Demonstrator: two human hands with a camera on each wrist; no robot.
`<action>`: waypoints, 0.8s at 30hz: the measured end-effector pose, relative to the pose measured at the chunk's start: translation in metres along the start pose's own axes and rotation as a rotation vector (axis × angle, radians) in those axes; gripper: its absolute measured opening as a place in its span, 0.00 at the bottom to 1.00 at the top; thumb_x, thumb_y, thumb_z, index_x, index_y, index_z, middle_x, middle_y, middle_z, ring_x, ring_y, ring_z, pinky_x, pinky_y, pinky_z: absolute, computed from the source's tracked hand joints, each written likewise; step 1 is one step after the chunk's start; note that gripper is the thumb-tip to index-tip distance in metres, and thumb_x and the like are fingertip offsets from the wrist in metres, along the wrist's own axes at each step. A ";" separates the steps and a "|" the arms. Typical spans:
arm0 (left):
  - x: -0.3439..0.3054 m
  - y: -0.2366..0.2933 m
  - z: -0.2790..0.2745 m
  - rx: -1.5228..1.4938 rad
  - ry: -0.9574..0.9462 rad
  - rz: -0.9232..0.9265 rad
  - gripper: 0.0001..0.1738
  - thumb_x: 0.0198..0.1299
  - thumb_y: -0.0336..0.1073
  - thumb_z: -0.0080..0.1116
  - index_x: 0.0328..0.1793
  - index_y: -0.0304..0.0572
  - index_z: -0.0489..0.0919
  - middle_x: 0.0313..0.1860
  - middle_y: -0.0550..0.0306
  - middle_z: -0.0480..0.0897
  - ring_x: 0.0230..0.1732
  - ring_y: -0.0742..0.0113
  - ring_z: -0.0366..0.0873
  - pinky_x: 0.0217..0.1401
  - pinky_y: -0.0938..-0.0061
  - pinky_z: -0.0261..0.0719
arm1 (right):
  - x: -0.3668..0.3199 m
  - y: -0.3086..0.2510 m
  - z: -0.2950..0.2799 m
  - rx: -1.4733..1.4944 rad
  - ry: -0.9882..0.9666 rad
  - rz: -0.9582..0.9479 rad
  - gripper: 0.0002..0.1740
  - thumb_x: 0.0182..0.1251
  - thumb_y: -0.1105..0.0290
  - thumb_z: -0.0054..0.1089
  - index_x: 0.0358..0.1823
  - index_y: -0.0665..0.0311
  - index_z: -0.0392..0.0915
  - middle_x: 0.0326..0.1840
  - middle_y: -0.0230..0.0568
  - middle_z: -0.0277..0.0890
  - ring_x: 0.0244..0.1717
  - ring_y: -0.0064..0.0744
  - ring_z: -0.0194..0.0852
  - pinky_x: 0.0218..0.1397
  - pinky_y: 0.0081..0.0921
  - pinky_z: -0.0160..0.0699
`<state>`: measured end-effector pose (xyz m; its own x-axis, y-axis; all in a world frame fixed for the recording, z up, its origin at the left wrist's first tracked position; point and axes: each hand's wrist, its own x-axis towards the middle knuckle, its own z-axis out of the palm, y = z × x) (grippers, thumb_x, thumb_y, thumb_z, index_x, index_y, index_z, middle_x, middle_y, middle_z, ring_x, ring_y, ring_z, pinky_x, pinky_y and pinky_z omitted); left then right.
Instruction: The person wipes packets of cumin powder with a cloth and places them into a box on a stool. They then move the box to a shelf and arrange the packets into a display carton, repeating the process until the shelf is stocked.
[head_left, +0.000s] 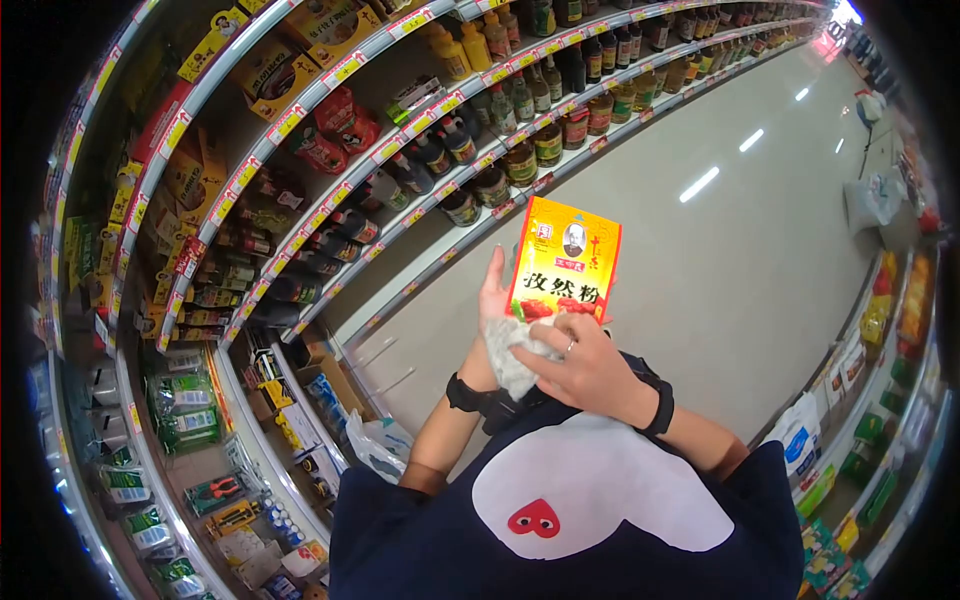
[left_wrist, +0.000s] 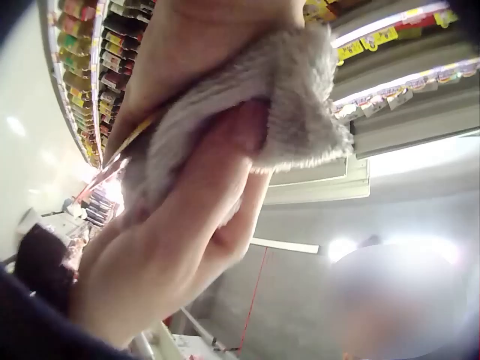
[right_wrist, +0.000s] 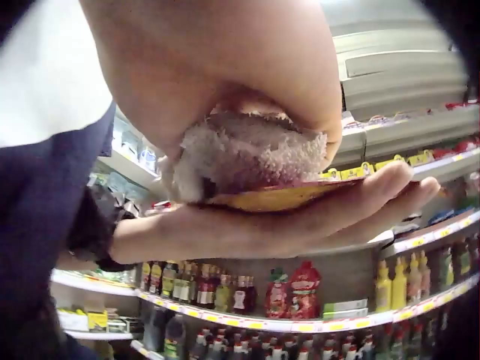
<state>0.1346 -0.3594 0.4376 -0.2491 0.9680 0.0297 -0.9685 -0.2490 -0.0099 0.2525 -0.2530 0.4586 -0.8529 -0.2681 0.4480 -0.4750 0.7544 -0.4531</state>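
A yellow-and-red spice packet (head_left: 567,250) with large black Chinese characters and a portrait lies face up on my left hand (head_left: 494,292). In the right wrist view, that hand's fingers (right_wrist: 367,184) stretch out straight beneath the packet's edge. My right hand (head_left: 590,366) grips a fluffy grey-white cloth (head_left: 508,358) and presses it onto the packet's lower end. Its fingers curl into the cloth (left_wrist: 300,97) in the left wrist view. The cloth and right hand cover the packet's bottom part.
Curved shelves (head_left: 430,110) of bottles, jars and boxes run along the left and far side. More shelves (head_left: 880,400) with packaged goods stand at the right. A pale tiled floor (head_left: 720,250) stretches ahead. A clear plastic bag (head_left: 378,440) sits by the lower left shelf.
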 end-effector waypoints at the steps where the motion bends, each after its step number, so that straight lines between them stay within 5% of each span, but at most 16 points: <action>1: -0.001 0.005 -0.008 0.004 -0.002 -0.002 0.50 0.63 0.74 0.38 0.78 0.43 0.57 0.75 0.34 0.60 0.73 0.39 0.62 0.76 0.48 0.56 | -0.003 0.003 0.001 -0.003 0.003 -0.002 0.28 0.43 0.71 0.69 0.52 0.57 0.80 0.53 0.35 0.71 0.48 0.41 0.67 0.50 0.37 0.73; 4: -0.007 0.015 -0.024 -0.148 0.012 0.034 0.49 0.64 0.71 0.40 0.76 0.36 0.61 0.72 0.35 0.66 0.70 0.40 0.67 0.75 0.49 0.60 | -0.022 0.018 -0.007 0.094 0.069 0.109 0.29 0.40 0.73 0.69 0.50 0.52 0.82 0.50 0.36 0.71 0.47 0.41 0.67 0.49 0.35 0.74; 13: -0.007 -0.001 -0.028 -0.038 0.123 -0.091 0.43 0.68 0.66 0.38 0.74 0.39 0.63 0.71 0.43 0.70 0.69 0.47 0.69 0.74 0.53 0.62 | -0.012 0.027 -0.022 -0.088 0.229 0.309 0.29 0.44 0.74 0.67 0.54 0.56 0.81 0.48 0.42 0.70 0.45 0.44 0.66 0.48 0.37 0.73; 24: -0.020 0.005 -0.049 0.065 0.082 0.025 0.29 0.69 0.44 0.45 0.70 0.30 0.65 0.64 0.39 0.75 0.61 0.47 0.77 0.68 0.55 0.73 | -0.004 0.055 -0.027 -0.239 0.428 0.454 0.27 0.45 0.76 0.65 0.53 0.59 0.81 0.46 0.47 0.71 0.46 0.45 0.67 0.48 0.39 0.72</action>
<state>0.1351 -0.3786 0.3879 -0.2749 0.9601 -0.0520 -0.9607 -0.2721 0.0556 0.2353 -0.1941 0.4524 -0.7723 0.3322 0.5415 0.0144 0.8613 -0.5078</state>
